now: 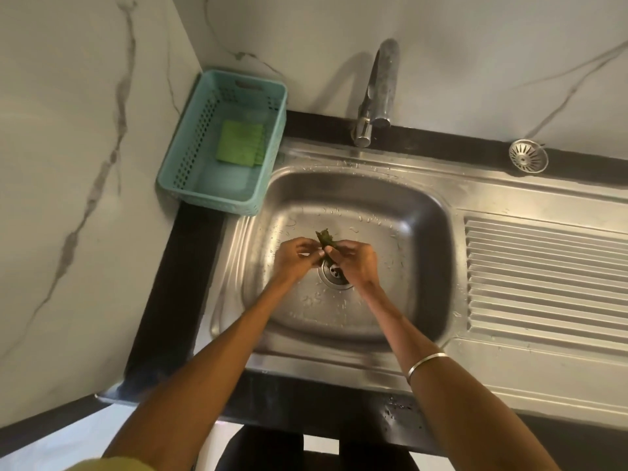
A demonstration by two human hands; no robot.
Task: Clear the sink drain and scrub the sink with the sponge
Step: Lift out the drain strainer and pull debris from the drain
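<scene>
Sink (421,198) basin centre-frame, wet w/ droplets; drain (334,271) at its middle, partly hidden by hands. Both hands over drain: left hand (295,256) & right hand (353,263), each grip pinching one green leafy scrap (325,240). Sponge (240,141), green, lies in teal basket (176,158) on tabletop at 10 o'clock of basin. Tap (377,93) at 12. Strainer (527,156) at 2, on the sink's back rim.

Counts: 1 stainless steel sink (424,195) with 1 round open drain (334,271). 1 chrome tap (377,93) at sink's back edge. 1 round metal strainer (528,160) at back right edge. 1 teal perforated plastic basket (190,147) at back left corner, 1 green sponge (240,141) inside. 1 dark green leafy scrap (325,240). 2 hands: left hand (296,258), right hand (356,260). 1 silver bangle (424,363).
</scene>
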